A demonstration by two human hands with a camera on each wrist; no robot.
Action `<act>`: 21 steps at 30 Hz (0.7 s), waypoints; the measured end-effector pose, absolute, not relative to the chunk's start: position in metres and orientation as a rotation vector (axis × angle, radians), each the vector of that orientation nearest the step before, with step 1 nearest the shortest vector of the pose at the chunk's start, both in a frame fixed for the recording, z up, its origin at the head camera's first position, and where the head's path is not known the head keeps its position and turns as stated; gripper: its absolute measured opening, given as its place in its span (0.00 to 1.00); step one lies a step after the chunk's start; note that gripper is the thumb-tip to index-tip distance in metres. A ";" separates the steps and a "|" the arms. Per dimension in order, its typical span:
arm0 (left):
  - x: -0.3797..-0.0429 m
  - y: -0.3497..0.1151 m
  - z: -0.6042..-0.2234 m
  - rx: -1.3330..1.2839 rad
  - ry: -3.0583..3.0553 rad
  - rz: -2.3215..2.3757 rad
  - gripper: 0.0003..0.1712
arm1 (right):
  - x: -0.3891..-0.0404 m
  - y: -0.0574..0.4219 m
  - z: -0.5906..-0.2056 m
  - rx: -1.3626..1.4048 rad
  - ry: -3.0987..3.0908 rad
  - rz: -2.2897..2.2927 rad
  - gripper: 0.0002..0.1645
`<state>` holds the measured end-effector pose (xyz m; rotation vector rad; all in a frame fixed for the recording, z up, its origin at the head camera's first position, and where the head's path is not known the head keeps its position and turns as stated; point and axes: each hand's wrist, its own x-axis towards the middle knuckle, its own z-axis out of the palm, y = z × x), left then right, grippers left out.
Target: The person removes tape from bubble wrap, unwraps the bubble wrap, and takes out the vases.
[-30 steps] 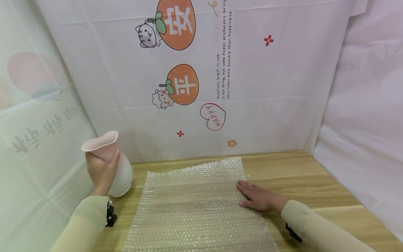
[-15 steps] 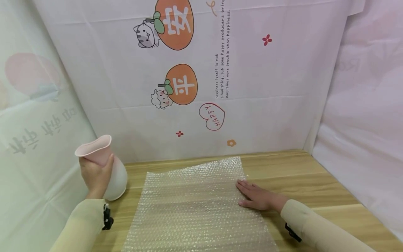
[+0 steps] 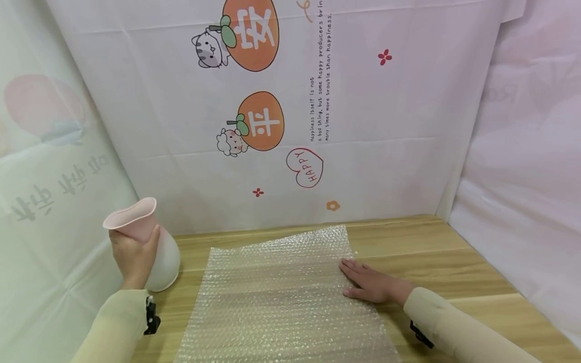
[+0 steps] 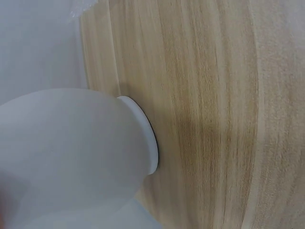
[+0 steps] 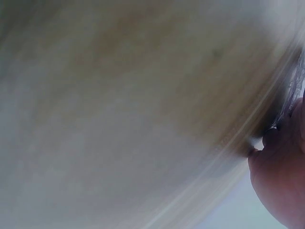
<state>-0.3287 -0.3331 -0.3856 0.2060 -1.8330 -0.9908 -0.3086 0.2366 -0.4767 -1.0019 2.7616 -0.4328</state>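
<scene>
At the left of the head view, my left hand (image 3: 134, 258) grips a vase (image 3: 166, 262) round its neck. The vase has a pink wavy mouth and a white rounded body, and leans a little. In the left wrist view the white base ring of the vase (image 4: 143, 131) is right at the tabletop. A sheet of clear bubble wrap (image 3: 281, 297) lies flat in the middle. My right hand (image 3: 374, 283) rests with straight fingers on its right edge. The right wrist view shows part of that hand (image 5: 279, 176) beside the tabletop.
The wood-grain table (image 3: 454, 272) runs back to a white printed cloth (image 3: 372, 166) hung behind it. More white cloth hangs at the left (image 3: 54, 242) and right. The near edge of the bubble wrap runs out of view.
My left hand has carried the vase a little leftward and down, toward the near side. The right hand and the bubble wrap have stayed in place.
</scene>
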 end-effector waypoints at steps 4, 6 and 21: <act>-0.329 -0.334 -0.387 0.210 -1.834 -0.984 0.50 | -0.308 0.236 -0.476 -1.001 2.758 -0.436 0.49; -0.329 -0.334 -0.386 0.210 -1.840 -0.987 0.51 | -0.308 0.236 -0.476 -1.000 2.759 -0.437 0.49; -0.328 -0.337 -0.383 0.264 -1.873 -1.030 0.52 | -0.306 0.235 -0.474 -0.992 2.757 -0.462 0.49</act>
